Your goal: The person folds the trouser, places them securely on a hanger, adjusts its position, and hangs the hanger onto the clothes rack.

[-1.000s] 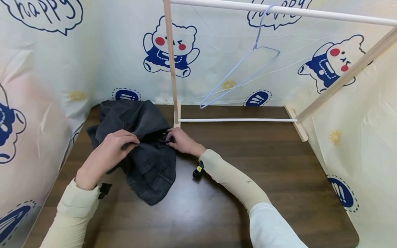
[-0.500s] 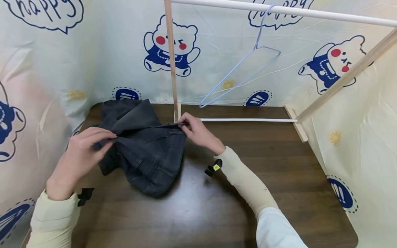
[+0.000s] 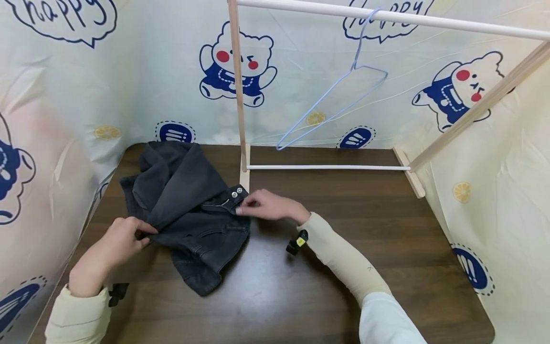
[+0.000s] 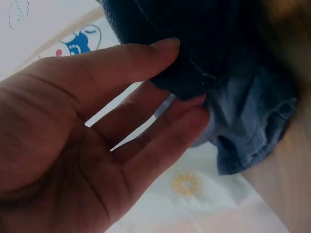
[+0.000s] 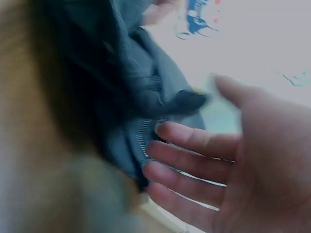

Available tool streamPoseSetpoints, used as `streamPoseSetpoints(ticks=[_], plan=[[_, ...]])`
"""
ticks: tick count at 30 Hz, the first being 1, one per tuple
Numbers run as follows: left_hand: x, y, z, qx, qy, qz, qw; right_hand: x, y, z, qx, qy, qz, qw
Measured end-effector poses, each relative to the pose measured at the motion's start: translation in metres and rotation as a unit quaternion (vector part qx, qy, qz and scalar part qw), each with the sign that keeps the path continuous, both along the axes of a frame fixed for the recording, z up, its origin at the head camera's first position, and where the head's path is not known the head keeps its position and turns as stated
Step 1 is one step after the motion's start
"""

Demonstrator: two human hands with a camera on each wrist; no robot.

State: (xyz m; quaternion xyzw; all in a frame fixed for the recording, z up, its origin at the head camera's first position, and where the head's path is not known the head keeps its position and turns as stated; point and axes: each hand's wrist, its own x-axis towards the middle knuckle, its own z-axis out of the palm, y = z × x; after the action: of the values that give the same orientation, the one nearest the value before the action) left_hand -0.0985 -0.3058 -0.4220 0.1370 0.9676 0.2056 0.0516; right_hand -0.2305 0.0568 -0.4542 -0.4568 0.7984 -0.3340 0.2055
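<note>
Dark denim jeans [image 3: 185, 205] lie bunched at the left of the table. Their waistband corner with two silver buttons [image 3: 237, 192] and an open zip [image 5: 142, 138] faces right. My left hand [image 3: 118, 243] pinches the near left edge of the denim; in the left wrist view the thumb [image 4: 165, 51] lies on the cloth with fingers behind it. Beside the zip is my right hand [image 3: 270, 205], its thumb and fingers [image 5: 189, 162] spread apart in the right wrist view, fingertips against or just by the cloth. That view is blurred.
A light blue wire hanger [image 3: 331, 91] hangs from the white top rail [image 3: 429, 20] of a wooden rack. The rack's left post [image 3: 238, 86] stands just behind the jeans, and a white lower bar [image 3: 331, 167] runs right. Printed sheets surround the brown table [image 3: 343, 215].
The jeans were pulled taut between both hands and then lowered, leaving the buttons and zip facing up. My left hand has moved left and down; my right hand has moved right and released the waistband.
</note>
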Motion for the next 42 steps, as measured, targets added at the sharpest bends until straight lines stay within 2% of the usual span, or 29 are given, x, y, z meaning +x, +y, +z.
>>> streamPoseSetpoints(ticks=[4, 7, 10, 13, 16, 19, 22, 24, 27, 30, 33, 37, 40, 42], plan=[[0.001, -0.007, -0.004, 0.008, -0.017, 0.01, 0.9998, -0.02, -0.02, 0.011, 0.002, 0.014, -0.054, 0.9985], [0.003, -0.01, -0.003, 0.016, -0.041, -0.009, 0.999, -0.031, -0.039, 0.006, 0.028, 0.051, -0.075, 0.9955], [0.001, -0.009, 0.005, 0.017, -0.053, -0.036, 0.9978, -0.037, -0.051, -0.006, 0.087, 0.084, -0.079, 0.9895], [-0.011, -0.004, 0.017, 0.006, -0.022, -0.063, 0.9977, -0.04, -0.055, -0.013, 0.137, 0.103, -0.085, 0.9814], [-0.024, 0.004, 0.031, -0.009, 0.021, -0.093, 0.9954, -0.041, -0.055, -0.012, 0.147, 0.101, -0.098, 0.979], [-0.036, 0.012, 0.045, -0.005, 0.026, -0.108, 0.9938, -0.039, -0.053, -0.005, 0.135, 0.085, -0.088, 0.9833], [-0.049, 0.023, 0.052, 0.0, 0.019, -0.108, 0.9939, -0.034, -0.051, 0.005, 0.117, 0.075, -0.059, 0.9885], [-0.059, 0.03, 0.051, -0.014, 0.014, -0.105, 0.9943, -0.029, -0.049, 0.013, 0.102, 0.07, -0.043, 0.9914], [-0.07, 0.037, 0.044, -0.045, 0.006, -0.104, 0.9935, -0.022, -0.047, 0.026, 0.076, 0.071, -0.034, 0.994], [-0.074, 0.04, 0.035, -0.064, -0.001, -0.095, 0.9935, -0.016, -0.045, 0.039, 0.053, 0.094, -0.036, 0.9935], [-0.074, 0.039, 0.029, -0.051, 0.01, -0.082, 0.9953, -0.008, -0.038, 0.051, 0.041, 0.121, -0.037, 0.9911], [-0.071, 0.031, 0.026, -0.011, 0.056, -0.08, 0.9951, 0.002, -0.022, 0.07, 0.02, 0.137, -0.057, 0.9886], [-0.067, 0.021, 0.027, 0.023, 0.112, -0.073, 0.9908, 0.006, -0.009, 0.084, -0.018, 0.142, -0.089, 0.9857], [-0.062, 0.015, 0.029, 0.038, 0.14, -0.057, 0.9877, 0.008, 0.001, 0.091, -0.043, 0.149, -0.107, 0.9822]])
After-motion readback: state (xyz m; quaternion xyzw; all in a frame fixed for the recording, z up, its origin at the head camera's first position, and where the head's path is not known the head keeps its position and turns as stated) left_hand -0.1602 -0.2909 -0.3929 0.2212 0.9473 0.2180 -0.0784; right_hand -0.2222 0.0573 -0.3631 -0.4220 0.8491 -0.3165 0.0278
